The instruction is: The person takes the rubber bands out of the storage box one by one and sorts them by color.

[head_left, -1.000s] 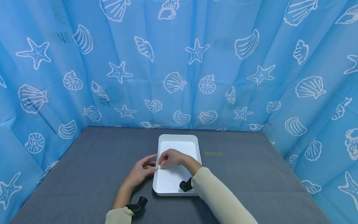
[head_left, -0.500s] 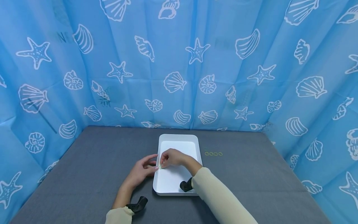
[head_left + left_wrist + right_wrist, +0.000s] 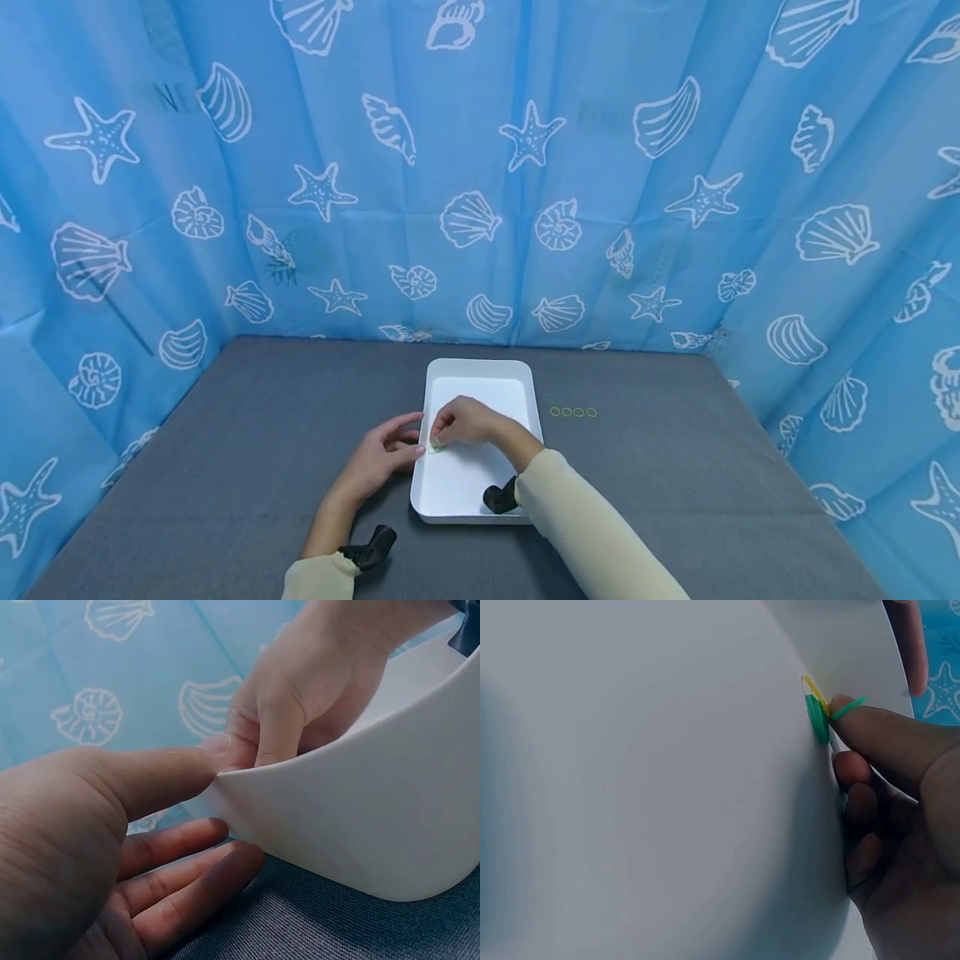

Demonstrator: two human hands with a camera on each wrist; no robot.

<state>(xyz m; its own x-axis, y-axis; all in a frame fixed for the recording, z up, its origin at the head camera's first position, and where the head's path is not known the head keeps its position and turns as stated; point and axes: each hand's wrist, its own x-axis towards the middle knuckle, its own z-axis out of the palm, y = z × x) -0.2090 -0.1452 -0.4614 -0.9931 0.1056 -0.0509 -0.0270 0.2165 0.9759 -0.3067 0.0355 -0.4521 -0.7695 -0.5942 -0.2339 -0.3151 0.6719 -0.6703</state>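
A white rectangular tray [image 3: 459, 496] lies on the grey cloth. Inside it, by the left wall, my right hand [image 3: 467, 421] pinches green rubber bands [image 3: 818, 721] between thumb and fingers. A thin yellow rubber band [image 3: 814, 688] shows with them, and one green strand crosses the thumb tip. How many bands there are I cannot tell. My left hand [image 3: 375, 460] is outside the tray's left side. Its thumb [image 3: 169, 776] touches the rim, while the other fingers stretch loosely beside the outer wall.
Several thin yellow rubber bands [image 3: 573, 412] lie in a row on the grey cloth [image 3: 645, 467] right of the tray. A faint green mark [image 3: 551, 396] shows just behind them. A blue curtain [image 3: 480, 167] with white shells stands around the table's back and sides.
The fingers of my right hand have shifted slightly on the green rubber bands, and more green shows beneath them. My left hand and the tray look unmoved.
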